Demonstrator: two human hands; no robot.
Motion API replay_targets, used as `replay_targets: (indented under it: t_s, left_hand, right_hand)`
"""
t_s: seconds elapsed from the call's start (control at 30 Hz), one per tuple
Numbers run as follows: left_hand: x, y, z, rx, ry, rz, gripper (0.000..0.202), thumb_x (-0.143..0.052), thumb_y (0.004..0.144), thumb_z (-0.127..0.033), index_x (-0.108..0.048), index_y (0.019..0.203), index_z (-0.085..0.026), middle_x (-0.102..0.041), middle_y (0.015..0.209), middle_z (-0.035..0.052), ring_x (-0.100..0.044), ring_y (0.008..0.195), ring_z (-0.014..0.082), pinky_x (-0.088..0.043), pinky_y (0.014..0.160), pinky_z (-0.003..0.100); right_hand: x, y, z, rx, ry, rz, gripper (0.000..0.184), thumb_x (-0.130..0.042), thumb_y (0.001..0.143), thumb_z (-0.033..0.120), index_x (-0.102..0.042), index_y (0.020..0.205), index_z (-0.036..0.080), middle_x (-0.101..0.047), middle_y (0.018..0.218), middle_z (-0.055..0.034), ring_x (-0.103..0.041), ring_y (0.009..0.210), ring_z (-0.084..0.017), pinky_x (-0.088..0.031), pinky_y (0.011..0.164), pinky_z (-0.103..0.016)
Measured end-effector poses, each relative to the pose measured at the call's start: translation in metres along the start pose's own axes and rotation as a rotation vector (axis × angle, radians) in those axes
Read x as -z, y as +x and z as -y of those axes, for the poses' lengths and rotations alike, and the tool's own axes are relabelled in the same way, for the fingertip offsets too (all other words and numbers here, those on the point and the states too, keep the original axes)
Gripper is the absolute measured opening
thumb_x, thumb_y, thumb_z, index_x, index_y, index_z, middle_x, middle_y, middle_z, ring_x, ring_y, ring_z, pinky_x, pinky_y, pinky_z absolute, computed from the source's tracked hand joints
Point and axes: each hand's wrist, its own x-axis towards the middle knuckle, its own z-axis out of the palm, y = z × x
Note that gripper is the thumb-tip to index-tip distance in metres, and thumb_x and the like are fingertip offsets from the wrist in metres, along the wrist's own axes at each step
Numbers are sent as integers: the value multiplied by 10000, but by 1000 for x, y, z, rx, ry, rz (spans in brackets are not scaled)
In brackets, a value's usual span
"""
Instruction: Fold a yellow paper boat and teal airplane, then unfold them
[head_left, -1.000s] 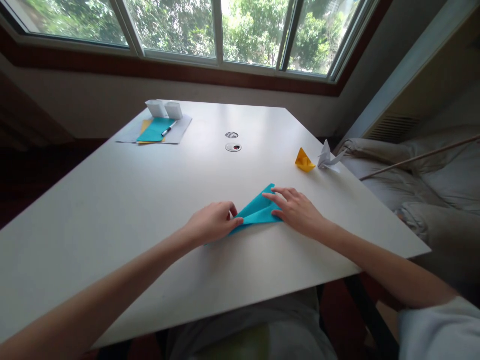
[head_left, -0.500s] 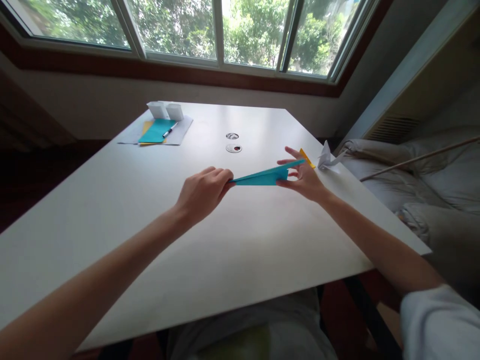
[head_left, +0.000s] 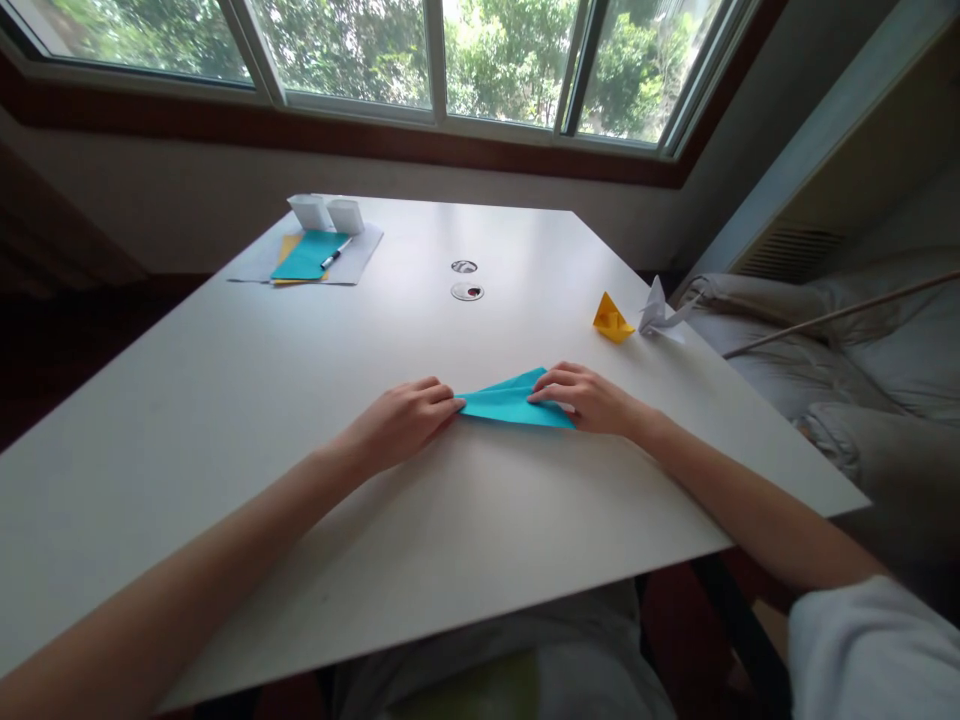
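Between my hands is a folded blue paper plane (head_left: 502,398), its narrow tip to the left and its broad tail to the right. My left hand (head_left: 409,422) pinches the narrow tip between thumb and fingers. At the tail, my right hand (head_left: 589,398) grips the paper, with its fingertips lying on the upper face and the thumb partly hidden. Beyond the right hand sit a yellow paper boat (head_left: 613,319) and a white paper crane (head_left: 658,312), side by side and touched by neither hand.
The white table (head_left: 360,590) reaches toward the window. At its far left, blue paper (head_left: 304,257) and a marker pen (head_left: 335,253) lie over yellow and white sheets, near two white paper boxes (head_left: 345,215). Two round stickers (head_left: 467,291) are at the far middle.
Both hands have come down and nearer with the blue paper, which now lies flatter. The right hand's fingers have moved from spread at the tail's edge onto the paper, uncovering the yellow boat.
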Motion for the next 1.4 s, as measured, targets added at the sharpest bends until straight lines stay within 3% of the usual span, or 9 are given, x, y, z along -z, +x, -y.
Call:
replay_targets:
  t_s: [0.13,0.27,0.47,0.67,0.9,1.0,1.13,1.27,1.4]
  left_hand:
    - [-3,-1,-2,67,-90,17,289,-347,900,-134,-592,1049,-172,-588,945,86,-538,866,170,-460,743,278]
    - [-4,-3,1,135,-186,10,299,-354,892,-129,-616,1019,-195,-587,901,70,-538,806,164,-449,710,276]
    - [-3,-3,2,201,-289,-41,265,-381,887,-159,-644,915,-180,-623,851,54,-563,793,164,-439,709,270]
    - [0,2,-3,159,-279,12,278,-365,897,-172,-640,935,-176,-626,858,60,-574,798,165,-451,711,272]
    - [-4,6,-15,149,-235,6,251,-381,877,-99,-620,921,-163,-625,890,70,-554,863,176,-466,758,292]
    - [-3,8,-21,131,-254,26,236,-391,876,-95,-613,933,-154,-631,870,69,-554,881,178,-465,771,290]
    - [-2,7,-25,173,-320,-16,229,-396,883,-132,-615,942,-166,-648,867,57,-571,844,169,-461,747,278]
    - [-2,7,-21,407,-385,-101,182,-455,849,-196,-634,875,-178,-647,785,29,-579,693,140,-445,641,243]
    - [-1,7,-16,517,-494,-110,157,-507,795,-227,-660,797,-194,-660,761,3,-577,663,122,-437,636,221]
  right_hand:
    - [2,0,0,-15,59,41,365,-502,766,84,-601,1099,193,-622,1075,-90,-539,987,-202,-445,870,-352]
    - [9,-3,3,-74,162,94,388,-544,796,177,-553,1183,206,-610,1127,-88,-541,1045,-205,-417,929,-359]
    - [32,-5,10,-185,416,108,769,-704,688,401,-360,1354,231,-556,1240,-87,-509,1144,-230,-391,978,-377]
    - [44,3,20,-176,279,103,303,-560,835,349,-624,1111,241,-611,1176,-54,-577,1061,-199,-444,905,-311]
    - [31,15,42,-140,-128,211,315,-485,859,216,-591,1156,223,-644,1120,-56,-625,932,-218,-440,817,-348]
    - [23,23,52,-119,-194,240,300,-481,859,226,-594,1135,203,-653,1092,-72,-623,910,-228,-432,757,-331]
    - [23,32,51,-195,-163,314,266,-418,905,296,-647,1018,219,-691,893,-58,-625,771,-196,-382,613,-274]
    - [33,43,32,-278,-32,391,321,-385,912,348,-674,864,216,-656,679,-24,-555,593,-140,-316,530,-250]
    - [35,53,9,-301,175,395,235,-486,849,337,-680,834,205,-664,738,-10,-541,626,-115,-353,563,-220]
